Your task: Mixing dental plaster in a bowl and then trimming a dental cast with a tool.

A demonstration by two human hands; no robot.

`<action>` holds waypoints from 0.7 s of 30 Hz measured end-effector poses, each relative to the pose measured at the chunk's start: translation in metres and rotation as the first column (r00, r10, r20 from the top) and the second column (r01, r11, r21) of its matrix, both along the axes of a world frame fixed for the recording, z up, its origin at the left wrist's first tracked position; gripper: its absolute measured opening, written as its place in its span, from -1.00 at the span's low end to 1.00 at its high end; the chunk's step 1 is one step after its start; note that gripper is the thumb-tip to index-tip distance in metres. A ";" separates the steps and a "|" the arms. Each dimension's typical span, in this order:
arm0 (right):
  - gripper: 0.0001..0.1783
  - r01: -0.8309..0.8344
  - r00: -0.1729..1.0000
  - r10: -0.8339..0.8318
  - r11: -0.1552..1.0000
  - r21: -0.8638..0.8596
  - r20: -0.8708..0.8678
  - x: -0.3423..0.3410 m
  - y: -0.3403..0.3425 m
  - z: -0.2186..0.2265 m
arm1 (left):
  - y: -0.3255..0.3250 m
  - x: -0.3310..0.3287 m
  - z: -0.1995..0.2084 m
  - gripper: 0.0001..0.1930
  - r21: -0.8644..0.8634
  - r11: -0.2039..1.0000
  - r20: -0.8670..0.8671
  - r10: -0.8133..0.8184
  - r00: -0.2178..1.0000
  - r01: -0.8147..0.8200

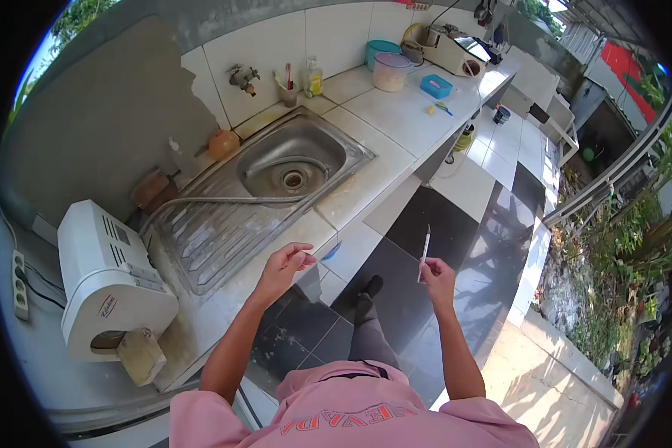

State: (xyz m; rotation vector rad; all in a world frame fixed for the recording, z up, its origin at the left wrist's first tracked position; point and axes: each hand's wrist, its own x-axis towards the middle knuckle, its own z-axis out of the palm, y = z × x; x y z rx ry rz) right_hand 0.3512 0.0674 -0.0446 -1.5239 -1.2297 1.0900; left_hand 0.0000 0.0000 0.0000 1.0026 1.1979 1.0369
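Observation:
My right hand [438, 282] is closed around a slim white stick-like tool [426, 246] with a narrow tip, held upright over the dark floor tiles. I cannot tell its exact kind. Along the counter's front edge, my left hand [282, 270] has its fingers curled and pressed toward the thumb; whatever it may hold is hidden or too small to name. A small blue pointed thing [332, 252] shows just right of that hand, and I cannot tell whether the two touch. Behind it sits a steel sink [339, 131] with a hose [235, 199] lying across its drainboard.
At the left stands a white appliance [116, 276] beside a power strip [20, 284]. A cup with brushes [287, 93], a yellow soap bottle [313, 78], and an orange round pot [222, 144] line the wall. Further right are a lidded tub [390, 72] and a blue container [435, 86].

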 end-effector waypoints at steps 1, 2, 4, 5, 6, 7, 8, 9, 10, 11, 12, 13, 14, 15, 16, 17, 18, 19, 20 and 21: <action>-0.85 -0.056 0.998 0.056 0.998 0.013 0.022 -0.012 0.020 0.003 | 0.008 0.001 0.003 -0.72 0.059 0.996 -0.061 0.068 0.996 -0.065; -0.86 -0.115 0.993 0.114 0.993 0.021 0.043 -0.017 0.034 0.001 | 0.015 0.003 0.002 -0.72 0.116 0.985 -0.121 0.140 0.983 -0.126; -0.85 -0.192 0.973 0.184 0.980 0.044 0.138 -0.011 0.155 0.008 | 0.093 0.025 -0.005 -0.72 0.120 0.963 -0.023 0.244 0.970 -0.239; -0.84 -0.221 0.953 0.211 0.975 0.024 0.220 -0.022 0.209 0.001 | 0.125 0.022 -0.017 -0.73 0.078 0.950 0.062 0.298 0.953 -0.302; -0.83 -0.249 0.930 0.228 0.968 0.038 0.289 -0.032 0.265 -0.008 | 0.155 0.018 -0.026 -0.74 0.040 0.921 0.103 0.381 0.919 -0.386; -0.83 -0.276 0.922 0.261 0.961 0.014 0.285 -0.042 0.299 -0.011 | 0.170 0.013 -0.030 -0.74 0.018 0.911 0.095 0.409 0.907 -0.413; -0.83 -0.341 0.860 0.282 0.938 0.068 0.426 -0.053 0.333 -0.014 | 0.184 0.006 -0.032 -0.74 0.012 0.867 0.056 0.498 0.866 -0.499; -0.82 -0.417 0.779 0.285 0.901 0.122 0.559 -0.062 0.365 -0.015 | 0.199 0.000 -0.033 -0.75 0.014 0.812 0.021 0.584 0.812 -0.584; -0.82 -0.477 0.735 0.347 0.875 0.080 0.582 -0.070 0.395 -0.018 | 0.219 -0.006 -0.027 -0.78 0.042 0.751 -0.002 0.660 0.751 -0.659; -0.82 -0.505 0.722 0.374 0.860 0.073 0.583 -0.075 0.422 -0.023 | 0.243 -0.015 -0.026 -0.78 0.034 0.730 -0.004 0.683 0.731 -0.682; -0.82 -0.550 0.660 0.385 0.832 0.066 0.644 -0.079 0.449 -0.029 | 0.270 -0.028 -0.025 -0.79 0.121 0.684 -0.090 0.729 0.678 -0.719; -0.81 -0.591 0.598 0.389 0.804 0.059 0.701 -0.086 0.474 -0.033 | 0.300 -0.044 -0.023 -0.80 0.211 0.639 -0.173 0.769 0.615 -0.740; -0.83 -0.634 0.575 0.413 0.770 0.066 0.706 -0.093 0.492 -0.034 | 0.331 -0.061 -0.011 -0.80 0.278 0.592 -0.217 0.806 0.550 -0.757; -0.83 -0.650 0.564 0.431 0.758 0.057 0.704 -0.096 0.506 -0.037 | 0.365 -0.078 0.003 -0.81 0.343 0.546 -0.255 0.837 0.484 -0.764; -0.82 -0.682 0.510 0.426 0.729 0.050 0.747 -0.098 0.517 -0.040 | 0.398 -0.097 0.011 -0.81 0.443 0.492 -0.220 0.870 0.441 -0.750; -0.81 -0.703 0.457 0.406 0.710 0.042 0.791 -0.098 0.529 -0.042 | 0.436 -0.108 0.024 -0.80 0.492 0.498 -0.312 0.867 0.390 -0.714; -0.81 -0.709 0.452 0.412 0.704 0.038 0.791 -0.101 0.536 -0.040 | 0.469 -0.123 0.037 -0.79 0.541 0.504 -0.398 0.858 0.323 -0.673; -0.79 -0.711 0.461 0.413 0.702 0.048 0.786 -0.107 0.534 -0.032 | 0.496 -0.150 0.029 -0.78 0.634 0.490 -0.465 0.860 0.211 -0.598; -0.77 -0.709 0.473 0.409 0.703 0.061 0.780 -0.115 0.533 -0.024 | 0.520 -0.178 0.020 -0.76 0.715 0.485 -0.512 0.854 0.094 -0.503; -0.77 -0.711 0.466 0.405 0.701 0.061 0.786 -0.116 0.537 -0.017 | 0.547 -0.190 0.023 -0.76 0.715 0.479 -0.506 0.857 0.096 -0.509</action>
